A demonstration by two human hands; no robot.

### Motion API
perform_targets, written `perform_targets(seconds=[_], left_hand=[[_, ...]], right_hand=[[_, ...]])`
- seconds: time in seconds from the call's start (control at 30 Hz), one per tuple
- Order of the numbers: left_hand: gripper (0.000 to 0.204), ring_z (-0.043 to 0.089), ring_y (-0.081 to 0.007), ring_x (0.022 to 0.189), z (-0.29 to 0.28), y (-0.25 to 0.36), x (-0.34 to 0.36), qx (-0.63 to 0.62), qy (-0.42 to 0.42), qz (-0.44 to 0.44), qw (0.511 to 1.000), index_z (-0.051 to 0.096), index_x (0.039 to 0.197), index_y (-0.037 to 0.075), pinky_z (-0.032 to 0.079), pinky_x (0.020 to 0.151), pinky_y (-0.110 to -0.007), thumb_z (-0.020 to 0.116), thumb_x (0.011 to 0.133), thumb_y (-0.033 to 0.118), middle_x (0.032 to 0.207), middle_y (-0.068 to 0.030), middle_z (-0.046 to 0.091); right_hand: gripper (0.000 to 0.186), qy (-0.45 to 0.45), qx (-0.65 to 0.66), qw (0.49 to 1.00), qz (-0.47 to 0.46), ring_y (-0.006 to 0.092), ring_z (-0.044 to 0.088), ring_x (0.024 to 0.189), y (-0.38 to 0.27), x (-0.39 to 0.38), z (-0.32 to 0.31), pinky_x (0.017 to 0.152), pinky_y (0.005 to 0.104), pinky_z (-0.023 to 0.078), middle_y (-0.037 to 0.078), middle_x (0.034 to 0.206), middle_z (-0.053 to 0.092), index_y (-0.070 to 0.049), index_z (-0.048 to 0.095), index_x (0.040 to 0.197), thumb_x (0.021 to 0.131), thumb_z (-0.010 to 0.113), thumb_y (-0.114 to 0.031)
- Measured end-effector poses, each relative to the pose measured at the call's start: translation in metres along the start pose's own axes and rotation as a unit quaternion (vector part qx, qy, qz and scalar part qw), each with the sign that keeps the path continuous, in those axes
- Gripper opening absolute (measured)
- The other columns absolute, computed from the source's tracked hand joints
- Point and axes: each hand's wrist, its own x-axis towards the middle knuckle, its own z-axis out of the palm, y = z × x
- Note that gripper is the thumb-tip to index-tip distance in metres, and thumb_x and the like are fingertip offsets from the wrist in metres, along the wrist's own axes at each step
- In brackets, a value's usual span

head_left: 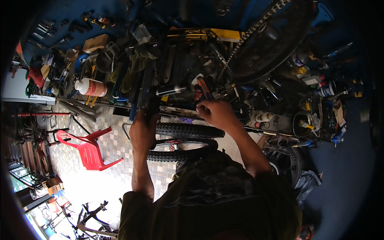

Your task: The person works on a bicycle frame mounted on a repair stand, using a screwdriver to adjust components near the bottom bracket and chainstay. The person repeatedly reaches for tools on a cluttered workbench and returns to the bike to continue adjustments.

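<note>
The left hand (143, 130) is closing around the lower end of a dark, straight, bar-shaped part (152, 105), which is extending beyond the fingers over the front edge of the cluttered dark workbench (282, 125). Near its far end, a black-and-silver cylinder (172, 91) is jutting rightward, gleaming. The right hand (218, 114) is curling beside a red-and-black tool handle (205, 89); I cannot tell whether it is gripping.
</note>
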Motion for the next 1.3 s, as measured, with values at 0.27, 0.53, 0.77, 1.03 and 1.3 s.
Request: perform_targets(seconds=[0.27, 0.53, 0.77, 1.03, 1.3], left_hand=[[0.038, 0.066, -0.0178, 0.076, -0.009, -0.045, -0.073, -0.231, -0.017, -0.171, 0.958, 0.064, 0.119, -0.004, 0.051, 0.068, -0.036, 0.067, 0.098, 0.027, 0.085, -0.0146, 0.072], [0.036, 0.062, -0.0151, 0.068, 0.008, -0.059, -0.095, -0.287, -0.009, -0.136, 0.948, 0.066, 0.113, -0.005, 0.048, 0.063, -0.036, 0.069, 0.096, 0.028, 0.077, -0.0123, 0.07], [0.04, 0.064, -0.0161, 0.069, 0.006, -0.056, -0.093, -0.278, -0.032, -0.139, 0.95, 0.065, 0.119, -0.005, 0.049, 0.064, -0.035, 0.069, 0.097, 0.028, 0.079, -0.0137, 0.071], [0.038, 0.067, -0.0182, 0.073, 0.003, -0.056, -0.093, -0.282, -0.025, -0.141, 0.949, 0.065, 0.119, -0.006, 0.051, 0.067, -0.036, 0.068, 0.097, 0.025, 0.086, -0.0164, 0.073], [0.035, 0.068, -0.0186, 0.079, -0.002, -0.069, -0.1, -0.277, -0.035, -0.16, 0.947, 0.065, 0.117, -0.006, 0.053, 0.072, -0.036, 0.067, 0.098, 0.023, 0.091, -0.0166, 0.074]], right_hand=[[0.022, -0.002, -0.075, 0.997, 0.003, 0.0314, 0.074, 0.085, -0.004, 0.108, -0.001, 0.074, 0.0449, 0.057, 0.012, 0.093, 0.076, -0.015, 0.074, 0.11, 0.097, 0.064, -0.029], [0.065, -0.105, -0.072, 0.989, 0.071, 0.037, 0.072, 0.102, -0.031, 0.18, 0.058, 0.087, 0.0477, 0.056, 0.019, 0.104, 0.075, -0.002, 0.057, 0.136, 0.089, 0.074, -0.042], [0.101, -0.058, 0.074, 0.968, 0.231, 0.0404, 0.069, 0.112, -0.031, 0.194, 0.084, 0.098, 0.0491, 0.054, 0.022, 0.115, 0.073, 0.005, 0.025, 0.157, 0.083, 0.08, -0.038], [0.059, -0.002, 0.028, 0.974, 0.227, 0.0387, 0.06, 0.128, 0.028, 0.203, 0.054, 0.106, 0.0439, 0.049, 0.023, 0.136, 0.064, -0.004, 0.063, 0.135, 0.086, 0.074, -0.036], [0.051, 0.042, -0.019, 0.98, 0.193, 0.0338, 0.069, 0.111, 0.023, 0.163, 0.005, 0.096, 0.0436, 0.053, 0.019, 0.114, 0.072, -0.006, 0.063, 0.127, 0.086, 0.074, -0.034]])
